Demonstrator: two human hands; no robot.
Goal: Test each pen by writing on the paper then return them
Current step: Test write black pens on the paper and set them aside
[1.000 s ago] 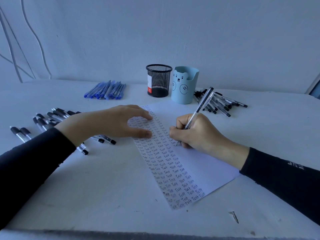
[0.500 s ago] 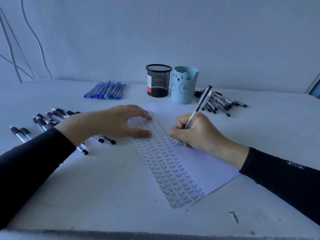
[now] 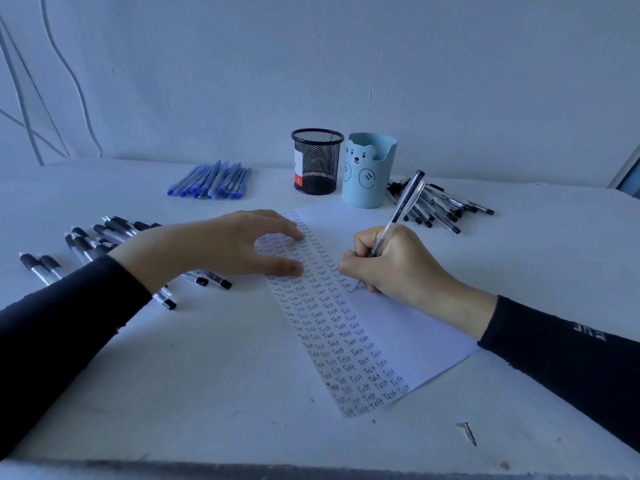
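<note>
A white sheet of paper (image 3: 408,327) lies on the table, its left strip covered in rows of the word "Test". My right hand (image 3: 391,265) grips a clear pen with a black cap (image 3: 403,206), tip down on the paper at the edge of the written columns. My left hand (image 3: 225,245) rests flat with spread fingers on the paper's upper left corner and holds nothing. A pile of black-capped pens (image 3: 436,206) lies at the back right, a row of blue pens (image 3: 214,181) at the back left, and several black-grip pens (image 3: 104,237) at the left, partly under my left arm.
A black mesh pen cup (image 3: 317,161) and a light blue bear-faced cup (image 3: 369,171) stand side by side behind the paper. A white wall closes the back. A small dark mark (image 3: 469,433) shows near the table's front edge.
The pen's top has swung slightly between frames as my right hand writes; the hand stays at the same spot on the paper. My left hand has not moved.
</note>
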